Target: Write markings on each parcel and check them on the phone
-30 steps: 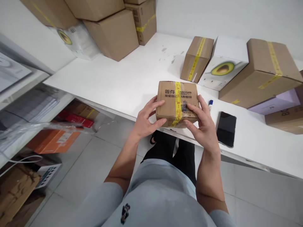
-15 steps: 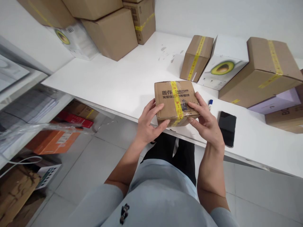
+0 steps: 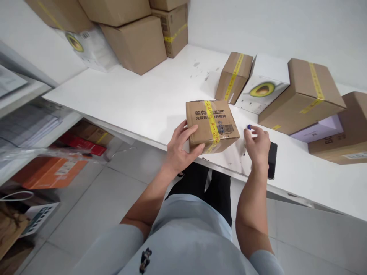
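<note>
A brown cardboard box (image 3: pixel 203 124) with yellow tape and dark printing sits at the front edge of the white table. My left hand (image 3: pixel 182 149) grips its left front corner, thumb on the front side and fingers on the left and top. To the right of the box, my right hand (image 3: pixel 256 147) pinches a marker (image 3: pixel 244 147) with a blue cap end, its other end pointing down near the tabletop. A black phone (image 3: pixel 273 160) lies just beyond my right hand, partly covered by it.
Taped brown boxes (image 3: pixel 304 95) and a white avocado-print box (image 3: pixel 262 89) stand along the back right. More cartons (image 3: pixel 137 46) are stacked at the back left. Shelves hold papers and an orange box (image 3: pixel 54 170) on the left, below table height.
My right hand has let go of the box, moved right and taken hold of the marker. My left hand stays on the box. The view has shifted slightly.
</note>
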Demonstrator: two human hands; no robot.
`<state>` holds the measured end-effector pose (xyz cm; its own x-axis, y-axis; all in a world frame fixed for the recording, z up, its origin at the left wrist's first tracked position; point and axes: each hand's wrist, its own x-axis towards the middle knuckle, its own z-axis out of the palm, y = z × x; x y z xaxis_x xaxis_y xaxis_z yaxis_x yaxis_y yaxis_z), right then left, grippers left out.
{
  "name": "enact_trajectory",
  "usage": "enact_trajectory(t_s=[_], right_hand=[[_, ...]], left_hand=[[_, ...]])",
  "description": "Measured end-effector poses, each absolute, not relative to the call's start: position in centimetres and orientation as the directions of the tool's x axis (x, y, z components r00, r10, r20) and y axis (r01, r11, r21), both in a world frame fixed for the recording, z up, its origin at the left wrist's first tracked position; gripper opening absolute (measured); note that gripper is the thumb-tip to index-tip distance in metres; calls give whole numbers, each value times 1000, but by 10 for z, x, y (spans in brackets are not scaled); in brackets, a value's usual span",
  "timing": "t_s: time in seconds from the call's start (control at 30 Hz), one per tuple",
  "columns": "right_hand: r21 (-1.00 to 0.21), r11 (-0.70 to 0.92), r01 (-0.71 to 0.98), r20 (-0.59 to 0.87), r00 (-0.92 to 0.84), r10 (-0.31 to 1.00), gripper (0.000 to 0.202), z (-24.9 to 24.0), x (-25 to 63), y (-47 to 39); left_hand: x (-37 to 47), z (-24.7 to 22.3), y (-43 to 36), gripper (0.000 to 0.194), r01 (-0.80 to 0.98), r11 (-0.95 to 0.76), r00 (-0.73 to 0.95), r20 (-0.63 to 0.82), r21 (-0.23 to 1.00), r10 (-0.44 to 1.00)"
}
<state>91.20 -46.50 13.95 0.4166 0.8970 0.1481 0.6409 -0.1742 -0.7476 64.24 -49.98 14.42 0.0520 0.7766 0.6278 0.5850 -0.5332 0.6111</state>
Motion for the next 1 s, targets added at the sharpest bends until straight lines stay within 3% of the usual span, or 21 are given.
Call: enact_trajectory(t_s=[0.07,0.13,0.3,0.43,0.5,0.57,0.6,0.67,0.77,1.0], right_hand=[[-510,-452,732,-15,517,856,51,139,915,-458],[-378,-557,740,-134,551,823,52,139,915,-452],[-413,-551,725,-148,544,826,29,135,916,-449],[-519,-481,706,-24,550,835,19,133,921,-456],[-704,-359,613,144,619,772,22,137,920,-464],[-919,-38,394,270,693,669,25,148,914,-473],[-955,159,249,292,709,642,27,155,909,-478],[-907,420,2,316,663,679,29,172,896,-488],[-840,532,-111,416,496,762,22,195,872,-499],[-828,551,105,560,98,823,33,203,835,-498]], left_hand=[[643,144,-499,50,589,-539,53,637,602,769],[643,143,-499,50,595,-543,58,642,593,765],[643,141,-498,52,576,-542,48,636,612,770],[644,139,-497,52,571,-544,43,639,615,768],[645,138,-497,52,574,-543,49,636,613,770],[646,137,-496,53,574,-545,49,639,611,768],[646,137,-496,53,573,-548,46,643,609,764],[647,136,-495,53,564,-559,40,656,608,753],[648,135,-495,52,551,-574,37,669,606,742],[647,136,-495,54,592,-542,50,643,597,764]])
